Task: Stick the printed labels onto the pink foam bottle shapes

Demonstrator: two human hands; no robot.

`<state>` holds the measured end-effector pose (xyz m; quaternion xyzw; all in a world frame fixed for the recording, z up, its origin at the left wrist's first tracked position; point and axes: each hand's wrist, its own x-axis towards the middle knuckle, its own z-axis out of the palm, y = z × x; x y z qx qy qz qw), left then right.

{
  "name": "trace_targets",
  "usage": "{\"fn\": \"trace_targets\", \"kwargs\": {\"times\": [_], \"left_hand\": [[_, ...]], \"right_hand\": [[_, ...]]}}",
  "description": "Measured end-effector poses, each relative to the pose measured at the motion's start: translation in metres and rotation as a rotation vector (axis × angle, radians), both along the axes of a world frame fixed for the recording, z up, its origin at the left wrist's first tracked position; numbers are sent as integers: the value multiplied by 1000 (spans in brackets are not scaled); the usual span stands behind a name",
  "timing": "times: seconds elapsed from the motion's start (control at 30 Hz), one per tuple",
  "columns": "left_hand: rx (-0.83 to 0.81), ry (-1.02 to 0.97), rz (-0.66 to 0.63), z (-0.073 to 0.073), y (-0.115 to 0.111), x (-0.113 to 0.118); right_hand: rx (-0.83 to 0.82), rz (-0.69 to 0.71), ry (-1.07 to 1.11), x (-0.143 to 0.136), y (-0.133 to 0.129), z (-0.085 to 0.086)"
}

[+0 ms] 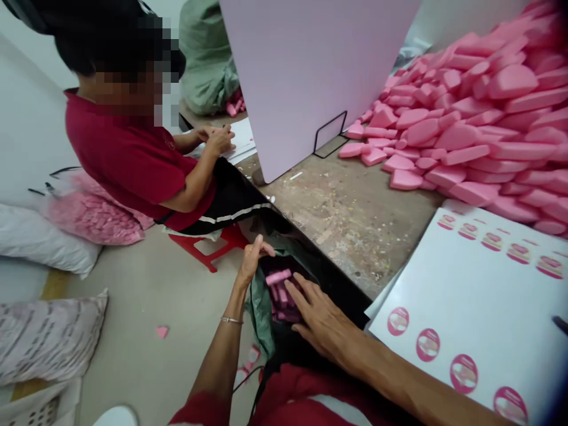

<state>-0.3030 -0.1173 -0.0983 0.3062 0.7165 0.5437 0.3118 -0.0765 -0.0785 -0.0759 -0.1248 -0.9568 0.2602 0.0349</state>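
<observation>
My left hand (254, 260) is at the rim of a dark green bag (260, 310), its fingers curled over the edge, gripping it. Pink foam pieces (281, 294) lie inside the bag. Over the bag's mouth, my right hand (315, 310) has its fingers spread and nothing in its grasp. One pink foam piece (278, 277) is just beyond its fingertips; whether they touch it I cannot tell.
A heap of pink foam pieces (479, 124) covers the worktable's (328, 219) far right. Sticker sheets (444, 296) lie nearer. A partition board (310, 71) stands between me and a seated co-worker (128, 160). Stuffed sacks (44, 337) line the floor at left.
</observation>
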Motion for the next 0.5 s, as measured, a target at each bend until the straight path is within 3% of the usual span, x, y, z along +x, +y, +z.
{"fn": "trace_targets", "kwargs": {"times": [0.1, 0.17, 0.23, 0.3, 0.4, 0.5], "left_hand": [[-29, 12, 12, 4, -13, 3], [-15, 25, 7, 13, -10, 7], [18, 35, -7, 23, 4, 14], [39, 108, -23, 32, 27, 23], [124, 206, -98, 48, 71, 51], [143, 312, -271, 65, 119, 93]], "right_hand": [[47, -131, 112, 33, 11, 26], [77, -231, 141, 59, 27, 49], [113, -360, 143, 87, 51, 68], [228, -590, 145, 124, 80, 76], [517, -1024, 42, 191, 111, 62], [582, -1146, -127, 241, 116, 29]]}}
